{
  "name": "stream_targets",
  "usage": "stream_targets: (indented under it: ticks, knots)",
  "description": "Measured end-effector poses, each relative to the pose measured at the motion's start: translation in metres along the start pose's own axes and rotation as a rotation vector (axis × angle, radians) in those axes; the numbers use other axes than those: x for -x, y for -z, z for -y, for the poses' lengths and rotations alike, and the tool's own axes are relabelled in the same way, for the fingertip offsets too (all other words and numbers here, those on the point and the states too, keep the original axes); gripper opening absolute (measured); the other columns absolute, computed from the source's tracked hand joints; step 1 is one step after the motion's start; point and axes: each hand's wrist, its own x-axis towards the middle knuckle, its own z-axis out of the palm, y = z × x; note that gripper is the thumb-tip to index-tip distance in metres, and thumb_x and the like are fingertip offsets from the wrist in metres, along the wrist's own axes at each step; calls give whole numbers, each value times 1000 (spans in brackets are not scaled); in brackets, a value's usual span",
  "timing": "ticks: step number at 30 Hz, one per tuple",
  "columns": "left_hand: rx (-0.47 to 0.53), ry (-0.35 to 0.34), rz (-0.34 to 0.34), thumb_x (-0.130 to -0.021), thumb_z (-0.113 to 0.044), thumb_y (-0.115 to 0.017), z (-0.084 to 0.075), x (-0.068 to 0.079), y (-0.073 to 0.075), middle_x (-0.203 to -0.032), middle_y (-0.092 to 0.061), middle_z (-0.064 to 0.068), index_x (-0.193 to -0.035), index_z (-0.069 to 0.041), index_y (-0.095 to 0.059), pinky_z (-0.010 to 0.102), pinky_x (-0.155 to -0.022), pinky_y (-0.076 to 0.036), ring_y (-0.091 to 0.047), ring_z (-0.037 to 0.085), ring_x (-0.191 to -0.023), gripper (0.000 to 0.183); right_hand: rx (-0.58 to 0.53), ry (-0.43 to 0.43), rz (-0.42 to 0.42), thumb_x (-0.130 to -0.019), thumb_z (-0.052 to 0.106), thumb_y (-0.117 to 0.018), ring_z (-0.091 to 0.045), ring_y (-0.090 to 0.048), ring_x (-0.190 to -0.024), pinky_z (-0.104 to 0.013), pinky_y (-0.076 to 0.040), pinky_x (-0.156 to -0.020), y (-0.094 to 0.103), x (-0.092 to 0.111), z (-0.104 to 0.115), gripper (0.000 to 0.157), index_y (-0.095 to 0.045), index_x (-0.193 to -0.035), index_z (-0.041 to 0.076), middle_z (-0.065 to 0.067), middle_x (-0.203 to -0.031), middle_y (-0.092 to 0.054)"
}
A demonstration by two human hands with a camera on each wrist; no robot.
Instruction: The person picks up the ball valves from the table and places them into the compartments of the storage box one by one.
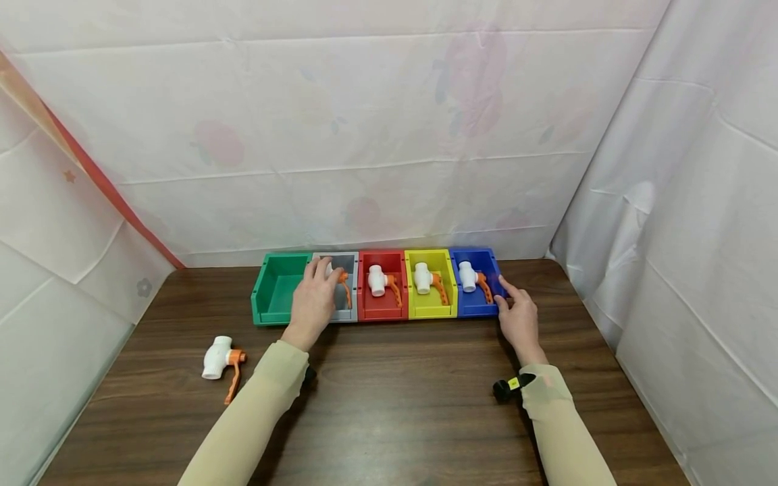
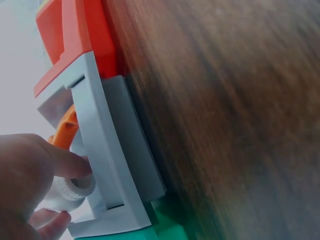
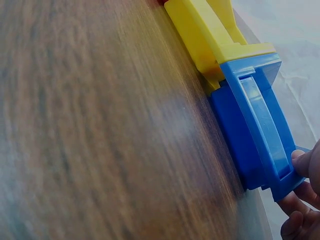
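Five bins stand in a row at the table's far edge: green [image 1: 270, 300], grey [image 1: 349, 312], red [image 1: 381, 307], yellow [image 1: 430, 307] and blue [image 1: 477, 305]. The red, yellow and blue bins each hold a white valve with an orange handle. My left hand [image 1: 317, 283] reaches into the grey bin [image 2: 117, 165], and its fingers [image 2: 65, 162] pinch a white valve [image 2: 70, 192] there. My right hand [image 1: 509, 298] rests with straight fingers on the blue bin's right front corner; its fingertips [image 3: 304, 164] touch the blue wall [image 3: 255, 125]. The green bin is empty.
A loose white valve [image 1: 217, 358] with an orange handle lies on the wooden table [image 1: 395, 405] at the front left. White cloth walls close in the back and both sides. Bare tabletop lies between the bins and me.
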Motion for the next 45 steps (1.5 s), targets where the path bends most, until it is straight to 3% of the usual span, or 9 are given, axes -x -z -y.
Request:
stream_targets:
  ticks: [13,31,39,45]
  knots:
    - [-2,15,42,-77,8,-78,0,-3,-8,-139,-47,21,-122,-5,-68,52,-84,-55,-38,41,-134,48,4,-10,1,-100,14,-62,-28,-54,-84,-38,-44,-70,-1,-1,-1,46,-54,-145,20,-17,-111,-60]
    - [5,48,158,-71,3,-84,1,-9,-11,-143,-44,19,-126,-6,-66,54,-92,-50,-33,40,-139,59,-3,-3,4,-100,13,-62,-28,-54,-83,-38,-44,-70,0,1,1,46,-55,-145,19,-19,-114,-61]
    - [-22,28,172,-76,2,-81,1,-14,-12,-142,-47,21,-125,-6,-66,57,-93,-49,-40,44,-133,51,-1,-7,5,-100,13,-61,-28,-54,-84,-38,-44,-69,1,1,1,46,-54,-145,19,-19,-113,-61]
    - [-42,9,212,-80,-3,-79,2,-20,-13,-140,-50,19,-126,-7,-67,57,-86,-53,-46,43,-128,48,-1,-14,9,-101,13,-61,-27,-54,-83,-37,-45,-70,-1,1,0,46,-54,-146,20,-18,-113,-61]
